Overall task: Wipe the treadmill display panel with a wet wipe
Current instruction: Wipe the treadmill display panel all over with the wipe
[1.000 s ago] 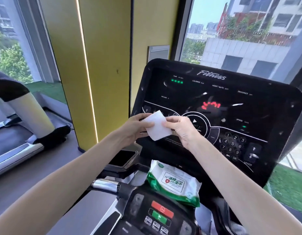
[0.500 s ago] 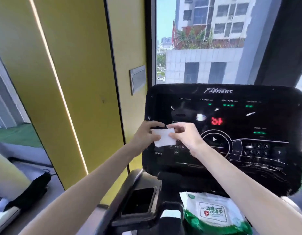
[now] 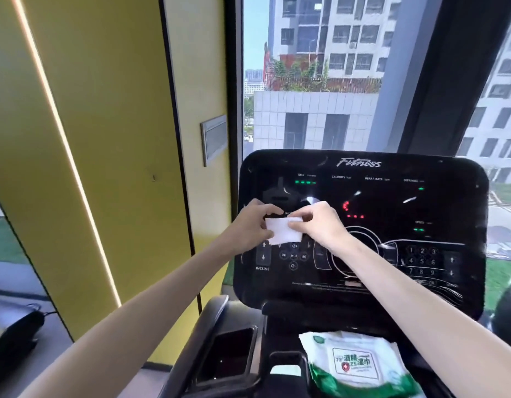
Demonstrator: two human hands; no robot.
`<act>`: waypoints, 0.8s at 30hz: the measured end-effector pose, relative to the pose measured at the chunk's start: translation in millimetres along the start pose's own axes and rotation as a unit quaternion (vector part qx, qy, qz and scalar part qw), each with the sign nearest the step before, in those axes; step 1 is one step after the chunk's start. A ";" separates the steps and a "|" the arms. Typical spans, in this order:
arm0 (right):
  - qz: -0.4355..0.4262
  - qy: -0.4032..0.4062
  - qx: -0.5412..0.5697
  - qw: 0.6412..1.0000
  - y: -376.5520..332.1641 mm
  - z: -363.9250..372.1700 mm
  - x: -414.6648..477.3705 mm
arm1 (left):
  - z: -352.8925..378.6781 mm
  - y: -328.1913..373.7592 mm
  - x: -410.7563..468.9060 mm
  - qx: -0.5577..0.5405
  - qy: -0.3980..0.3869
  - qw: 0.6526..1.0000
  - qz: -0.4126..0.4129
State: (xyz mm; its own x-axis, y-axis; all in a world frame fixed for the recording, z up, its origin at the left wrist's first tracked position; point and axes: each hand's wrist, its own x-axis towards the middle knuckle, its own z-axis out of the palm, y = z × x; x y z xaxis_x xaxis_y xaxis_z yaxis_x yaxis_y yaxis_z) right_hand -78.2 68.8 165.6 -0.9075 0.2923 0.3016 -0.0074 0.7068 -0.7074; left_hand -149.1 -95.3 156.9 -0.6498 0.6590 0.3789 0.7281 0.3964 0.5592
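We pinch the small white folded wet wipe (image 3: 283, 231) between left hand (image 3: 253, 225) and right hand (image 3: 320, 224); limp and light, it seems best gripped by its edges before the glossy black treadmill display panel (image 3: 363, 234).

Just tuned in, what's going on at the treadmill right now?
A person holds a folded wet wipe in both hands: the left hand pinches its left edge, the right hand its right edge. It sits in front of the left side of the display panel; contact is unclear. The wipes pack lies on the console below.
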 end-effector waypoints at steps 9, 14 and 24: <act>0.026 -0.037 0.046 0.998 0.7 -3.6 14.4 | -17.5 -0.5 8.6 -0.178 0.025 0.980 -0.079; 0.066 -0.067 0.249 0.964 -5.5 0.1 14.1 | 4.1 1.1 0.1 -0.375 0.086 0.903 -0.189; 0.021 -0.039 0.222 0.974 -4.6 11.2 19.6 | 14.1 16.2 22.5 -0.588 0.260 0.712 -0.284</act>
State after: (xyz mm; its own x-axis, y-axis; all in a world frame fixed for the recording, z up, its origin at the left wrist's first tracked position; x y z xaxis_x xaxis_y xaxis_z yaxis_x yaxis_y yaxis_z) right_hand -100.6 64.1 167.6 -0.9402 0.2525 0.2286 -0.1346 0.3412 -0.9303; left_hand -148.9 -65.0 164.2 -0.9819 0.1589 -0.1032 -0.1708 -0.5059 0.8455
